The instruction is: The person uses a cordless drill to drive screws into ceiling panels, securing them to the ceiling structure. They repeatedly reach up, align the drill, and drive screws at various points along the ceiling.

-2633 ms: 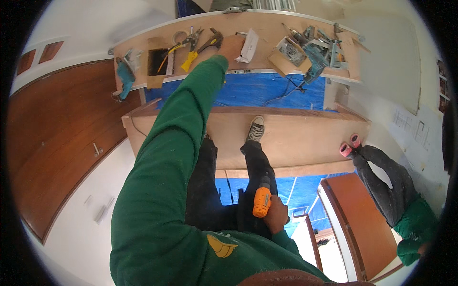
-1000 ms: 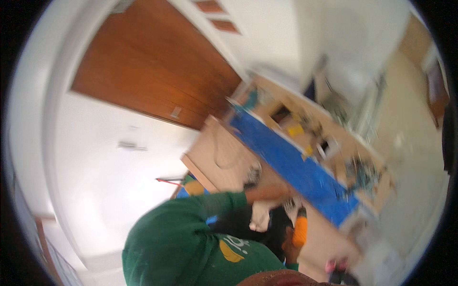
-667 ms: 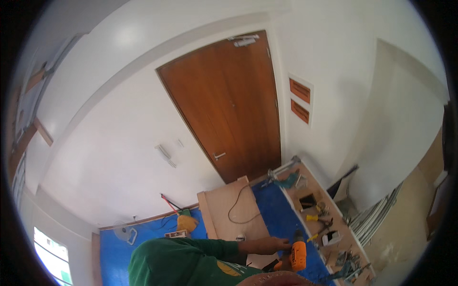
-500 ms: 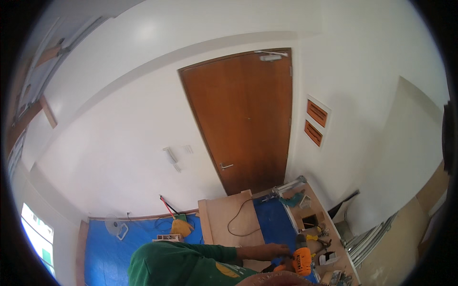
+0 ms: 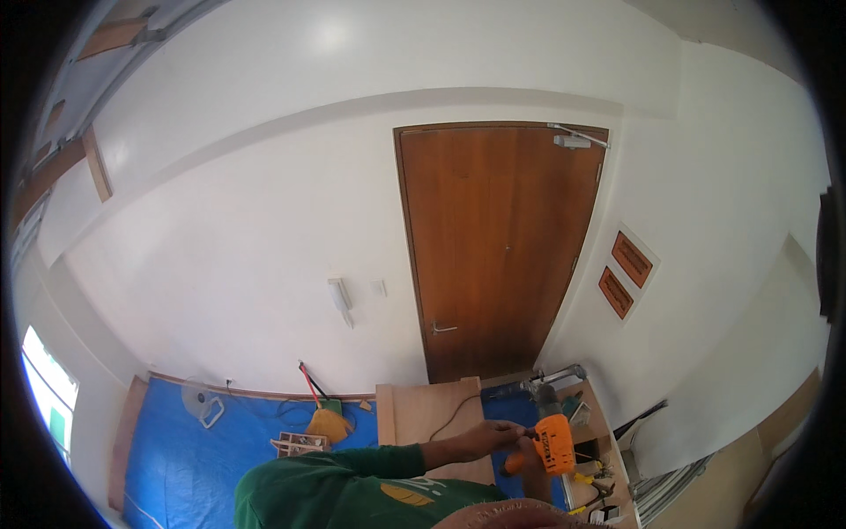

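An orange and black power drill [image 5: 555, 443] is held up in front of me at the lower right, its dark chuck pointing up and away. My right hand [image 5: 534, 476] is closed around its handle, partly hidden by the drill body. My left hand [image 5: 495, 435] reaches across from the left in a green sleeve [image 5: 379, 460]. Its fingers are pinched together beside the drill. Whatever they hold, if anything, is too small to make out. Just beyond and below the drill, a wooden worktop [image 5: 617, 480] carries yellow-handled pliers [image 5: 603, 487] and other small tools.
A pale wooden panel [image 5: 423, 406] lies left of the worktop, with a cable across it. Blue sheeting [image 5: 189, 458] covers the floor. On it are a fan [image 5: 203, 404], a broom [image 5: 329, 425] and a wooden tool box [image 5: 300, 443]. A brown door [image 5: 498, 256] stands behind.
The drill has risen and moved away from me over the worktop, its chuck now higher. Both hands have moved up with it. My view has turned, shifting the door right and down.
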`<state>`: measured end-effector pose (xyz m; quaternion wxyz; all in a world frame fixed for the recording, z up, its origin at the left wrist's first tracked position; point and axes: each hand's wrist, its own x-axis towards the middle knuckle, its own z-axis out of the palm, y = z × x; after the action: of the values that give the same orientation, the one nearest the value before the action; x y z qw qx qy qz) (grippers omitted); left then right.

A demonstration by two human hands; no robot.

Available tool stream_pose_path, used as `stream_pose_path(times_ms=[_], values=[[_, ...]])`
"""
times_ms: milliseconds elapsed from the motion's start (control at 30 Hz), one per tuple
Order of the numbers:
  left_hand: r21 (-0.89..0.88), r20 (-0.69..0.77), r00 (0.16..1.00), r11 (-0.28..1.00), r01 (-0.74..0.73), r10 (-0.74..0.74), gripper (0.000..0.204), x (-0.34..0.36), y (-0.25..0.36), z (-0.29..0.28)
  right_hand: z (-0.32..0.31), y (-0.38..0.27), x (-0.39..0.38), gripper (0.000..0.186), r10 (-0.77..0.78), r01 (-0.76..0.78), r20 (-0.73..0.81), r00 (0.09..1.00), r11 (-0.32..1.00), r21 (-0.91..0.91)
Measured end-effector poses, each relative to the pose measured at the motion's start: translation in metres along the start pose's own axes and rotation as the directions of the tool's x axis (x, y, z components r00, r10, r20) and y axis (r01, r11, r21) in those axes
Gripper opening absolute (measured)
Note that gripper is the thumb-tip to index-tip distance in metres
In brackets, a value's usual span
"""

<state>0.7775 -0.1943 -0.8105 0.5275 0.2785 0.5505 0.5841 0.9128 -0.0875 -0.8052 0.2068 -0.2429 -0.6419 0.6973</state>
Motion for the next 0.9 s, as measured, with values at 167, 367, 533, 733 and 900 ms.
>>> stream_pose_path(times_ms=[167,367,533,733,900], values=[[0.134,-0.213,0.95,0.97,-0.201,0.227,0.043,-0.006,-0.007,-0.02,0.023,-0.013,0.017,0.02,-0.047,0.047,0.084,0.995,0.999,0.002],[0.889,0.047,0.319,0.106,-0.445,0.947,0.017,-0.152,0.215,0.001,0.01,-0.042,0.018,0.019,-0.166,0.136,0.149,0.975,0.972,0.189],[0.91,0.408,-0.044,-0.402,0.103,0.912,0.019,-0.271,0.334,0.061,0.005,-0.088,0.033,0.021,-0.356,0.314,0.236,0.904,0.928,0.2],[0.833,0.45,0.141,-0.471,0.291,0.882,0.022,-0.274,0.395,0.08,0.012,-0.122,0.03,0.022,-0.401,0.374,0.217,0.89,0.915,0.155],[0.82,0.39,0.213,-0.443,0.363,0.896,0.024,-0.265,0.412,0.09,0.026,-0.111,0.056,0.022,-0.278,0.269,0.418,0.865,0.96,0.081]])
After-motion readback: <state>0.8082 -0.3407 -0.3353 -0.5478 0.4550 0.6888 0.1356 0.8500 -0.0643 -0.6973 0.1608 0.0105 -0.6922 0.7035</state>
